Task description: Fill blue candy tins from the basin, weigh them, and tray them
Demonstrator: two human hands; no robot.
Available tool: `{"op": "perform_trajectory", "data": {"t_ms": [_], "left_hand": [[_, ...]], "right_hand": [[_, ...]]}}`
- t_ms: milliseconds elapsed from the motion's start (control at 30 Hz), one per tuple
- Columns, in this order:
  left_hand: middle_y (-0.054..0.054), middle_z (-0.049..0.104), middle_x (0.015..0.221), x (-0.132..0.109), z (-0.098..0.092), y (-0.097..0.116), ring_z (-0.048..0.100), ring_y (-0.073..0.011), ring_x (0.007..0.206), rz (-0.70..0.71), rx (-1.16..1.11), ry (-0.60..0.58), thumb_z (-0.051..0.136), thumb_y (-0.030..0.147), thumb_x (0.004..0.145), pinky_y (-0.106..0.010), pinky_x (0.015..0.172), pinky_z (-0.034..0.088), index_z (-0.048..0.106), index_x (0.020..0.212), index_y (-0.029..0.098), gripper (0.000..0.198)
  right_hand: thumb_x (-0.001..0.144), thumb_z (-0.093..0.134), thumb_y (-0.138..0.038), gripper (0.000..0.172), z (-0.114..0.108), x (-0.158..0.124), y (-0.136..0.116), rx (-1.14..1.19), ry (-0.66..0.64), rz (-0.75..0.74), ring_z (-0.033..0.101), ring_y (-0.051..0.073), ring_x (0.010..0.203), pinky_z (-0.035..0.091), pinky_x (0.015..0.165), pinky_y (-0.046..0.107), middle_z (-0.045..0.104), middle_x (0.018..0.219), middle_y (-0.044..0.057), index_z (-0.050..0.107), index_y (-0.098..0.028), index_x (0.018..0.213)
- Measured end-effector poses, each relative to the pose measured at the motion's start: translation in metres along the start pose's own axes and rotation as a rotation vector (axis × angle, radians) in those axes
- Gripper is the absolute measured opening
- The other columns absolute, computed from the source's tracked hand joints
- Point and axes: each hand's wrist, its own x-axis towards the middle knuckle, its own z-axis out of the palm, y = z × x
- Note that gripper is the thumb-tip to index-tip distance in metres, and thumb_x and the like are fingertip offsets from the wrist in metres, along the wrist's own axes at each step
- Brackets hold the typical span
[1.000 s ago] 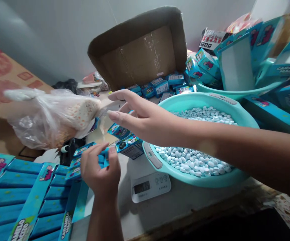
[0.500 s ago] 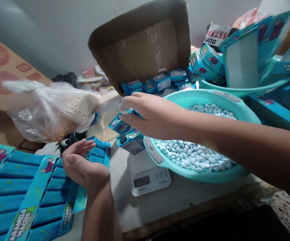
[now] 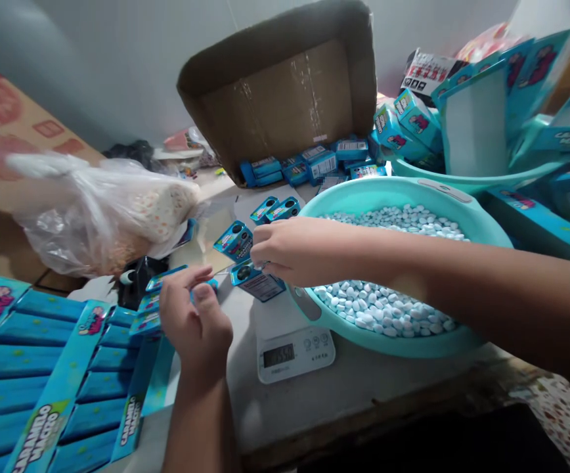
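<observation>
Fingertip work at the small candy carton (image 3: 263,288) seems to be the step in hand, and it calls for a light touch: the carton stands right under the fingertips of the right hand (image 3: 299,249), so it would be best held by its stiff side walls, without pressing on the top. Keeping the right wrist high would help the forearm clear the turquoise basin (image 3: 388,345) beneath it and the pale tablets (image 3: 378,312) inside. A bump there could also upset the digital scale (image 3: 297,355) just nearer than the carton.

The two hands are well apart. The right one has its fingers bunched; whether they grip anything cannot be told. The left hand (image 3: 191,322) is loosely cupped, thumb away from forefinger, beside a row of blue cartons (image 3: 146,316); its hidden fingers may or may not touch them.

The carton is bright blue with a dark round spot on top and a printed panel of fine text facing the scale, partly covered by the right fingers. A similar carton (image 3: 236,241) stands just left of those fingertips, lettered "Caramelo", and a pair of cartons (image 3: 275,209) sits farther beyond them on the desk (image 3: 314,420).
</observation>
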Motion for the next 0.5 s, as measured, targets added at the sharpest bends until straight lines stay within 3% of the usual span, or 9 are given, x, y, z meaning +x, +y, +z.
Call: {"op": "perform_trajectory", "data": {"t_ms": [100,300,500], "left_hand": [[-0.012,0.067,0.103,0.001,-0.001,0.003,0.063,-0.025,0.103,0.114,-0.012,-0.048,0.044,0.035,0.101,-0.043,0.095,0.048,0.065,0.108,0.018,0.028],[-0.013,0.067,0.106,0.001,-0.002,0.005,0.062,-0.0255,0.105,0.081,-0.04,-0.048,0.042,0.033,0.102,-0.044,0.097,0.048,0.065,0.109,0.018,0.028],[-0.013,0.068,0.105,0.003,-0.003,0.003,0.062,-0.0262,0.104,0.074,-0.038,-0.022,0.043,0.032,0.102,-0.045,0.097,0.047,0.065,0.108,0.017,0.028]], "right_hand": [[0.097,0.052,-0.018,0.024,0.01,0.0,0.003,0.02,0.028,-0.012,0.056,0.019,0.09,0.041,0.077,0.033,0.062,0.115,0.011,0.069,-0.015,0.113],[0.097,0.054,-0.023,0.053,0.022,-0.003,0.004,0.045,0.142,-0.067,0.055,0.031,0.119,0.048,0.091,0.044,0.05,0.145,0.016,0.051,-0.029,0.149],[0.098,0.05,-0.022,0.055,0.012,-0.003,0.003,-0.021,0.179,0.066,0.057,0.03,0.116,0.047,0.092,0.044,0.05,0.142,0.018,0.045,-0.023,0.153]]}}
